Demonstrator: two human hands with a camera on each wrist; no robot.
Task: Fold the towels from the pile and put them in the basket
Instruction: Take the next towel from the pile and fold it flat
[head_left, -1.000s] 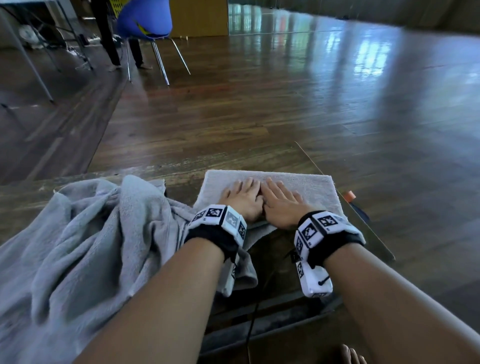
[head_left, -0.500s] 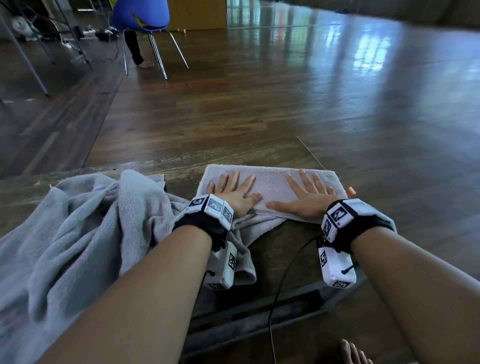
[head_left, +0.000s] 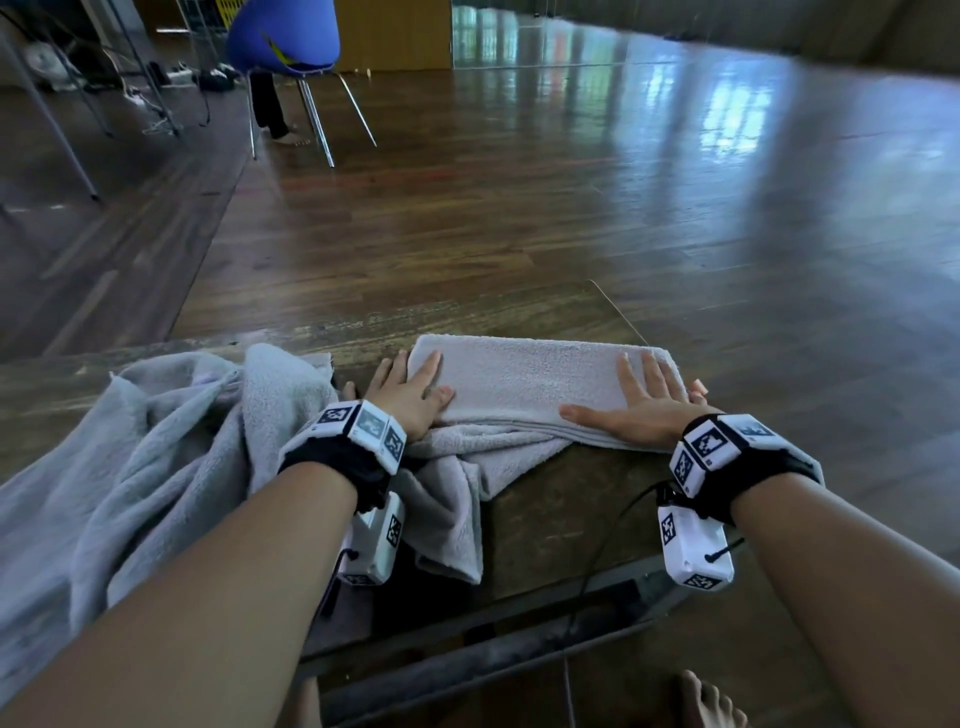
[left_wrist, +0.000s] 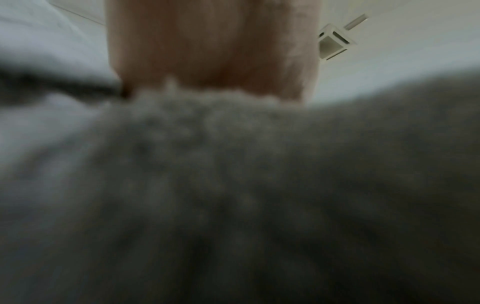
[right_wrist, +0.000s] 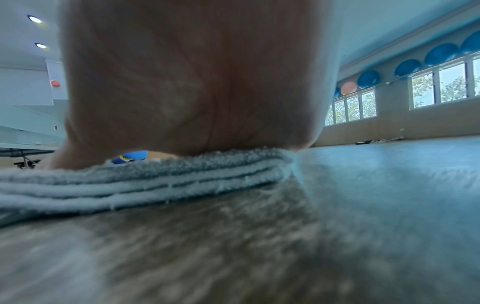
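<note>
Crowding folded towel (head_left: 524, 382): loose towel pile (head_left: 156, 441) left; blue chair (head_left: 285, 36) beyond.

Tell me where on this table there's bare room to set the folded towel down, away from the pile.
Bare wood shows on the table nearest the person, between the folded towel and the near edge, and in a strip beyond the towel up to the far edge. The left is crowded: the towel pile sprawls there. Left hand and right hand press the towel's ends.

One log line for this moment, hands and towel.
left hand: flat on folded towel | right hand: flat on it | pile: left | basket: unseen
</note>
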